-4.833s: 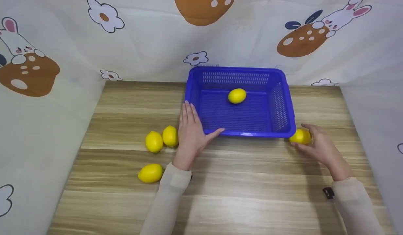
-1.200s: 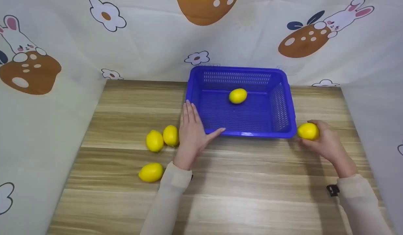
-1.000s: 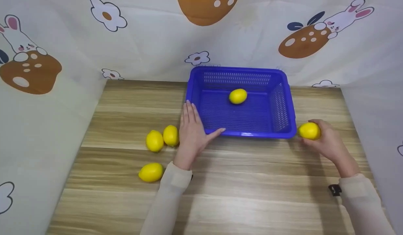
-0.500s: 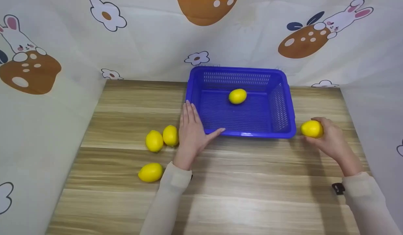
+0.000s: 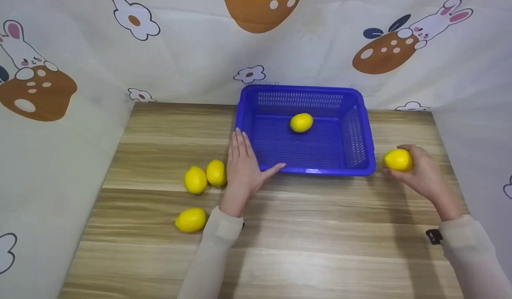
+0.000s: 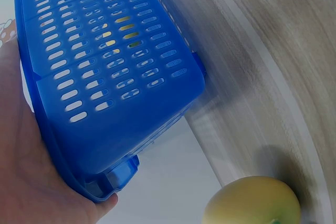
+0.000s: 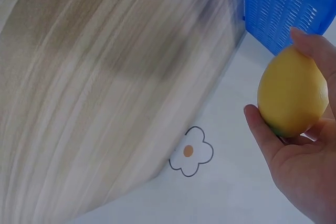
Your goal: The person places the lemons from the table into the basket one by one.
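My left hand (image 5: 243, 169) rests straight-fingered on the front left corner of a blue plastic basket (image 5: 318, 170), fingers along the left rim and thumb along the front. One lemon (image 5: 301, 123) lies inside the basket. To the basket's right, my right hand (image 5: 422, 172) grips another lemon (image 5: 398, 160) between thumb and fingers. The right wrist view shows this held lemon (image 7: 292, 92) raised off the wooden surface, apart from the basket wall (image 7: 268, 9). Beside my left hand are two lemons close together, a nearer one (image 5: 216, 173) and an outer one (image 5: 196, 180).
A further lemon (image 5: 191, 220) lies closer to the front, next to the left sleeve (image 5: 212, 249). The wooden table (image 5: 314, 232) is enclosed at the back and sides by pale cloth (image 5: 189, 62) printed with rabbits and flowers. The basket stands close to the back cloth.
My right hand has carried its lemon from the basket's front right corner to the right and a little toward the back. The left hand, basket and other lemons have stayed put.
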Tool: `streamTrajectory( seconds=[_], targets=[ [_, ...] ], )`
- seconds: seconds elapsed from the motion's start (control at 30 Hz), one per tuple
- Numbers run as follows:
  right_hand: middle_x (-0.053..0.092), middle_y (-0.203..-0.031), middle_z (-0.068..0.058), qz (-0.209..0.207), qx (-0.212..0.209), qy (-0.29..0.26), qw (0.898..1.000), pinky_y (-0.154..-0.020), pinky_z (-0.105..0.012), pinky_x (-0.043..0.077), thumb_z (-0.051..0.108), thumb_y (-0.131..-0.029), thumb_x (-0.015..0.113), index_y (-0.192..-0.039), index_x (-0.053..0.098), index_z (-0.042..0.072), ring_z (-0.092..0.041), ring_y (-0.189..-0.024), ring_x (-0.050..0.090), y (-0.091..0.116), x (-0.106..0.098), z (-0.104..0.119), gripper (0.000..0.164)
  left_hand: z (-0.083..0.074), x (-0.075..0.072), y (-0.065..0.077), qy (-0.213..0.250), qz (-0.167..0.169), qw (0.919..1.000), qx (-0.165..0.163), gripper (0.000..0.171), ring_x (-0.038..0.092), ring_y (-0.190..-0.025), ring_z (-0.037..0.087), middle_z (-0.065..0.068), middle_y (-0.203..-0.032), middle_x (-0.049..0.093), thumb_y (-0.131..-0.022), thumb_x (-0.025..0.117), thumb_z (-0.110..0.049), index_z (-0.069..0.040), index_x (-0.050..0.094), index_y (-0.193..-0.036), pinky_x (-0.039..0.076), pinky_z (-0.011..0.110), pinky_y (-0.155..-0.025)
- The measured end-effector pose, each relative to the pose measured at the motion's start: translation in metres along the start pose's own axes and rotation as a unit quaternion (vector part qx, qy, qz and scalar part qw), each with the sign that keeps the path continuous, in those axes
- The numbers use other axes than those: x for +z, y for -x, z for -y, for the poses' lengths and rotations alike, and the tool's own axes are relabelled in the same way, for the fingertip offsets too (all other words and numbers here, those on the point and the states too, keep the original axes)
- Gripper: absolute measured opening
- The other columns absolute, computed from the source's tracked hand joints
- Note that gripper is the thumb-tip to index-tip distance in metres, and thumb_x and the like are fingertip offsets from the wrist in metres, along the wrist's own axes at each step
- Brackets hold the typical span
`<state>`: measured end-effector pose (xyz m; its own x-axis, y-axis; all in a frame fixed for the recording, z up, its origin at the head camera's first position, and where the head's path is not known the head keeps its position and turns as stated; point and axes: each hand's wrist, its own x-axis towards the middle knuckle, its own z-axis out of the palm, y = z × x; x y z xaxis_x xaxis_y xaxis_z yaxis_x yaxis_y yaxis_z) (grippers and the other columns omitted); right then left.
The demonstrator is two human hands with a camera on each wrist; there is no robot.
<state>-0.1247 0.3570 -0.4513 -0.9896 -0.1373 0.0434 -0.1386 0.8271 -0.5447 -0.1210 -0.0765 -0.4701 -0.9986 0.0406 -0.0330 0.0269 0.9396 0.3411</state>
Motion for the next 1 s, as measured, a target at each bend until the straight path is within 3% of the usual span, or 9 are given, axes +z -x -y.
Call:
streamTrajectory(
  seconds=[0.4, 0.87, 1.0],
  targets=[
    [0.058, -0.128, -0.041, -0.012, -0.027, 0.013, 0.999, -0.089, -0.07, 0.048, 0.011, -0.085, 0.088, -0.138, 0.051, -0.015, -0.056, -0.109, 0.057, -0.004, -0.011, 0.003, 0.07, 0.002, 0.002, 0.001, -0.007, -0.014, 0.9998, 0.008, 0.137, 0.005, -0.163, 0.042, 0.031, -0.173, -0.002, -0.085, 0.053, -0.09, 0.012, 0.006, -0.163, 0.011, 0.047, -0.133],
    [0.062, -0.123, -0.04, -0.007, -0.031, 0.025, 0.999, -0.084, -0.061, 0.048, 0.015, -0.085, 0.089, -0.136, 0.053, -0.013, -0.053, -0.101, 0.06, -0.009, -0.022, 0.012, 0.068, 0.001, 0.0, -0.001, 0.001, 0.001, 1.0, 0.004, 0.137, -0.002, -0.163, 0.04, 0.03, -0.172, -0.006, -0.085, 0.053, -0.09, 0.01, 0.003, -0.164, 0.006, 0.046, -0.133],
    [0.061, -0.125, -0.041, 0.001, -0.032, 0.024, 0.999, -0.085, -0.064, 0.049, 0.013, -0.086, 0.088, -0.137, 0.051, -0.014, -0.053, -0.102, 0.06, -0.011, -0.025, 0.014, 0.069, 0.0, -0.001, -0.001, 0.004, 0.002, 1.0, 0.003, 0.137, -0.001, -0.163, 0.04, 0.03, -0.173, -0.006, -0.084, 0.054, -0.09, 0.01, 0.004, -0.164, 0.007, 0.046, -0.133]
  ],
)
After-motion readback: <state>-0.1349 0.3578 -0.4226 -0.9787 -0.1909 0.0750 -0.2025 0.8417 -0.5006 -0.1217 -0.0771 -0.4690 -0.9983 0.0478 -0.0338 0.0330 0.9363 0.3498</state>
